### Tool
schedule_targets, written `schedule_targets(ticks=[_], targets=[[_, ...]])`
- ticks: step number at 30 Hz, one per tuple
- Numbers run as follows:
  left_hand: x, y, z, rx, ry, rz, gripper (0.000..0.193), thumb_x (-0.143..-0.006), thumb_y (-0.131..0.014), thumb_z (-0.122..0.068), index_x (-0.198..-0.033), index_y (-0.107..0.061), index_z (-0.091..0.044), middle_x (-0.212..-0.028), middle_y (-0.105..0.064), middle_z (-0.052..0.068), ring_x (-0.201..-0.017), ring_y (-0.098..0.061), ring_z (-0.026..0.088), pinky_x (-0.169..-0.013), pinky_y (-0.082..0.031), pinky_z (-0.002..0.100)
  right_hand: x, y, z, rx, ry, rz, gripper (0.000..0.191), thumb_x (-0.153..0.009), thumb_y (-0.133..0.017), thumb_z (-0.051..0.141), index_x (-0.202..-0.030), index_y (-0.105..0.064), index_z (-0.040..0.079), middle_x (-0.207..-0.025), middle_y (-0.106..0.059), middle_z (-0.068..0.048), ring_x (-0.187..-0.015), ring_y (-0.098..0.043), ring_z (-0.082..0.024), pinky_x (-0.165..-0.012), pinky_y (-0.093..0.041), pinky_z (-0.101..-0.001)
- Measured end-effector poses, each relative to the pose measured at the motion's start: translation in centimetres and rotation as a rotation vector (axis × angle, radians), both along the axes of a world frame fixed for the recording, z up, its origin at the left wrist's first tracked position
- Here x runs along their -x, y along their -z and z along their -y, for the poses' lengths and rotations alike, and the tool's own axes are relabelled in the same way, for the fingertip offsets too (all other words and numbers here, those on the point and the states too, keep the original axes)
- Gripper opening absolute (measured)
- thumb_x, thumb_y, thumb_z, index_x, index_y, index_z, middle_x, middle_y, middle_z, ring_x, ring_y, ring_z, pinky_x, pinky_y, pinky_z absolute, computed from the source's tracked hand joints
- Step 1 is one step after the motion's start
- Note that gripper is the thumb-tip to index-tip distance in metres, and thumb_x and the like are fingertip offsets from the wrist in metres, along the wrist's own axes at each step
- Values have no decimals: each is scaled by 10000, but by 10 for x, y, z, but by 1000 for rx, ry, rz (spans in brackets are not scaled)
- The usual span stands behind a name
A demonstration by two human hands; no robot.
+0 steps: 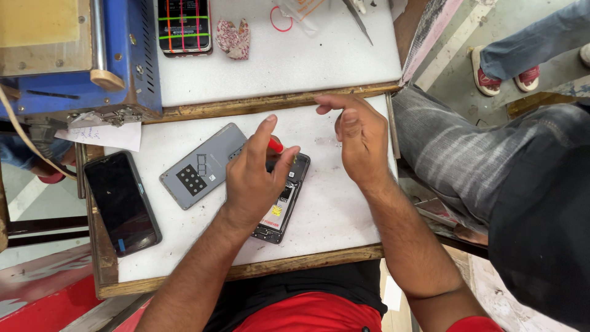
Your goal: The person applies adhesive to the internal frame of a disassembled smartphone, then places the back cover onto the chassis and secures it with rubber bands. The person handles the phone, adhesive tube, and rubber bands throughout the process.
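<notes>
The opened phone (279, 209) lay face down near the middle of the white worktop (332, 203), its back removed so that dark inner parts and a yellow-and-red label showed (much of it was hidden under the hand). Just beside it, to the left, lay its grey back cover (200, 166), inner side up. The left hand (255, 178) rested on the phone, fingers closed around a red-handled tool (276, 146) with the forefinger raised. The right hand (359, 138) hovered beside the phone, loosely curled and holding nothing. A separate black phone (121, 203) lay well apart at the left.
</notes>
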State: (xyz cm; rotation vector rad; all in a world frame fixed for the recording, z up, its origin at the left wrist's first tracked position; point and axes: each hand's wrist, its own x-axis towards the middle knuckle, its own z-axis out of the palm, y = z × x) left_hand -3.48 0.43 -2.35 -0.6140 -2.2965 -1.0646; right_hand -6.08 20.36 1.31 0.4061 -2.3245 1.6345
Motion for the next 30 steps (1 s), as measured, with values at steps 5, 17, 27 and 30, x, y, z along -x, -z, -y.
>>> schedule_targets(ticks=[5, 17, 27, 30], targets=[[3, 6, -3, -182, -84, 478, 743, -977, -773, -132, -1535, -290, -42, -820, -685, 77, -769, -768, 163, -633, -647, 288, -2, 10, 2, 15, -48, -12, 645, -1145, -343, 541, -1213, -731, 31, -1041, -746, -98, -649, -496, -66, -592, -429, -238], [8, 10, -6, -222, -119, 568, 757, -969, -769, -133, -1538, -278, -48, -800, -630, 46, -749, -769, 142, -589, -639, 259, -4, 12, 1, 28, -69, -16, 662, -1154, -317, 535, -1166, -737, 24, -1046, -745, -101, -655, -522, -66, -581, -442, -245], [7, 15, -6, -224, -131, 535, 758, -977, -772, -145, -1538, -273, -41, -782, -631, 26, -738, -760, 124, -593, -632, 254, -2, 15, 0, 29, -78, -30, 678, -1158, -301, 539, -1153, -733, 17, -1048, -746, -107, -666, -541, -69, -574, -443, -245], [6, 16, -7, -203, -130, 511, 763, -975, -779, -147, -1538, -276, -41, -767, -620, 26, -735, -756, 121, -594, -632, 252, -3, 16, 0, 22, -72, -25, 686, -1154, -299, 547, -1149, -737, 19, -1042, -746, -106, -667, -543, -69, -570, -446, -245]])
